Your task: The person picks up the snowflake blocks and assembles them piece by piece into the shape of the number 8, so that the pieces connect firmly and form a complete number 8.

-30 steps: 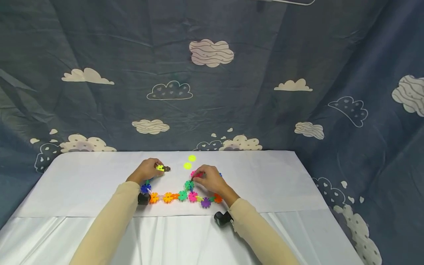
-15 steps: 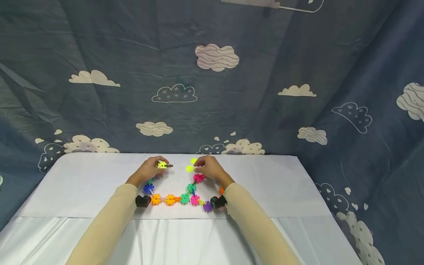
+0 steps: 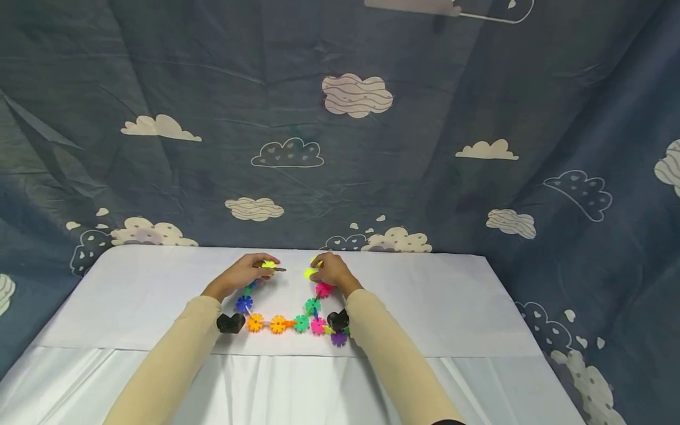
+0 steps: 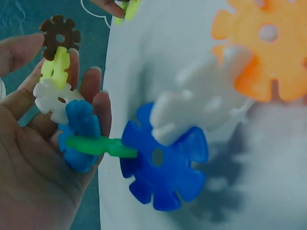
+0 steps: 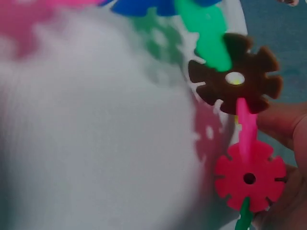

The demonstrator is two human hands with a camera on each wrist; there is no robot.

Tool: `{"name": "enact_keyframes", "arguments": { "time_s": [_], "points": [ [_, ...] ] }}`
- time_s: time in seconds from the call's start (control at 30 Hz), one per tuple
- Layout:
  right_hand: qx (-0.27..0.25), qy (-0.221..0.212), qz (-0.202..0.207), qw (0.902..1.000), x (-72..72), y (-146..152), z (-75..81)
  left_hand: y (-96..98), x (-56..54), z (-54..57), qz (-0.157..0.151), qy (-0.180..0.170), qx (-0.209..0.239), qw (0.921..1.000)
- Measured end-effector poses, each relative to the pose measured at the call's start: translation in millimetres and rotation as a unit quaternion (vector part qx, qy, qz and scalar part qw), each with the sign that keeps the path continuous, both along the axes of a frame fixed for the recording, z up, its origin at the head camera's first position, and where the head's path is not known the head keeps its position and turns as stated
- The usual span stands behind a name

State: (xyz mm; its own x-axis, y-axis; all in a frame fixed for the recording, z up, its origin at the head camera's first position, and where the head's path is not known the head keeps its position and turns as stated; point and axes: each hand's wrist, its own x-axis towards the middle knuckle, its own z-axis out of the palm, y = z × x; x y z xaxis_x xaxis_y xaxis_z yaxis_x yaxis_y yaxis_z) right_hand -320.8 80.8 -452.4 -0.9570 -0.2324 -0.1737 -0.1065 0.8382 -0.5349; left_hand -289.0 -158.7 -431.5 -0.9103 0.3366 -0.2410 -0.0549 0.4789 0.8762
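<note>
A chain of interlocking flower-shaped discs curves across the white table. My left hand [image 3: 238, 276] holds its left end. In the left wrist view, the thumb and fingers pinch a brown disc [image 4: 50, 38], and yellow [image 4: 55, 72], white [image 4: 53, 98] and light-blue [image 4: 79, 139] discs lie along the fingers. A green disc joins these to a dark-blue disc [image 4: 158, 163]. My right hand [image 3: 336, 274], at the far middle, pinches a loose yellow disc [image 3: 310, 273]; a second yellow disc shows right at its fingertips. Below that hand, a pink disc [image 3: 323, 290] belongs to the chain.
Orange discs [image 3: 277, 324], a green disc [image 3: 301, 323] and a purple disc [image 3: 338, 339] lie along the chain's near side. Black wrist cameras [image 3: 231, 323] hang close over the chain. A dark curtain with clouds [image 3: 287, 153] rises behind the table's far edge.
My right hand has left the middle of the chain, reached farther back and taken hold of a yellow disc. My left hand still holds the chain end, with little movement.
</note>
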Motion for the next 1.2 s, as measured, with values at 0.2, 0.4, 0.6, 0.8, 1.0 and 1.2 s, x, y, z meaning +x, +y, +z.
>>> {"name": "enact_keyframes", "arguments": {
  "time_s": [0.2,0.4,0.6,0.8,1.0,1.2],
  "points": [
    [0.017,0.007,-0.01,0.9998,-0.2,-3.8,-2.0,4.0,4.4,6.1,-0.005,0.02,-0.021,0.9996],
    [-0.017,0.014,0.004,0.9998,2.4,-1.8,-1.1,7.7,5.8,2.6,0.007,0.029,-0.024,0.9993],
    [-0.126,0.005,0.007,0.992,9.1,3.2,5.7,7.9,6.7,0.4,0.02,0.032,-0.013,0.9992],
    [-0.303,-0.034,-0.008,0.9523,22.3,-0.1,17.2,4.8,4.8,3.9,0.019,0.047,0.0,0.9987],
    [-0.387,-0.027,-0.036,0.921,36.8,-10.9,13.5,5.7,7.2,5.4,0.006,0.073,-0.006,0.9973],
    [-0.417,-0.007,-0.047,0.9077,43.3,-20.6,12.6,9.6,10.5,9.7,0.011,0.088,-0.012,0.9959]
  ]
}}
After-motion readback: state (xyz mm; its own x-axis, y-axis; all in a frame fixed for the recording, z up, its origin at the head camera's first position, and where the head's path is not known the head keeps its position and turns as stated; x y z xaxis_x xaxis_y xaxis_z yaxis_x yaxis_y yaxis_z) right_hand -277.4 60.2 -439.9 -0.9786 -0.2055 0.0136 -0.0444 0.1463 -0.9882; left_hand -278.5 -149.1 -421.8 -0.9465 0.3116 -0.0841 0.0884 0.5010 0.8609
